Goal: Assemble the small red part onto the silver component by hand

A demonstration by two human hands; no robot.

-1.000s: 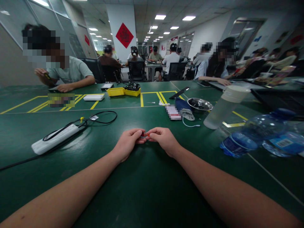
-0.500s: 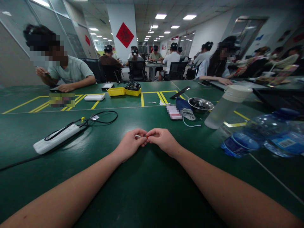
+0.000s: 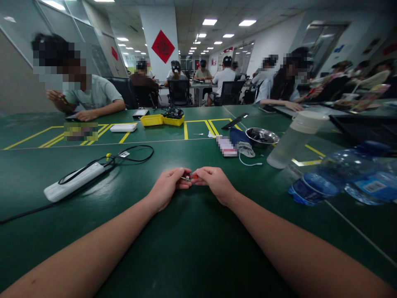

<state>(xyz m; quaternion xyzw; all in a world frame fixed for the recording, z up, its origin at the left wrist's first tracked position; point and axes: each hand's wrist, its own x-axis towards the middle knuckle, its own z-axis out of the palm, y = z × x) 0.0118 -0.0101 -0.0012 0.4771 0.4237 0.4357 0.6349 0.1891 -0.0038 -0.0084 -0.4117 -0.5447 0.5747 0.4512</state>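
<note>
My left fingers (image 3: 185, 186) are clamped on a tiny silvery bit (image 3: 187, 178), and my right fingers (image 3: 203, 175) pinch a tiny orange bit (image 3: 195, 176), the two sets of tips almost meeting over the desk (image 3: 198, 248). Whether the bits touch, I can't tell; they're too small and half hidden by my grip. Left of my fingers lies a white power strip (image 3: 74, 181) with a looped black cord (image 3: 152, 151). Well beyond my fingertips sit two yellow trays (image 3: 151, 120), side by side. Ahead and to the right of my fingers are a blue pouch (image 3: 237, 135) and a metal bowl (image 3: 276, 139), with a white cable (image 3: 249, 164) nearer me. Farther right come a frosted bottle (image 3: 284, 145) and two blue bottles (image 3: 321, 186).
</note>
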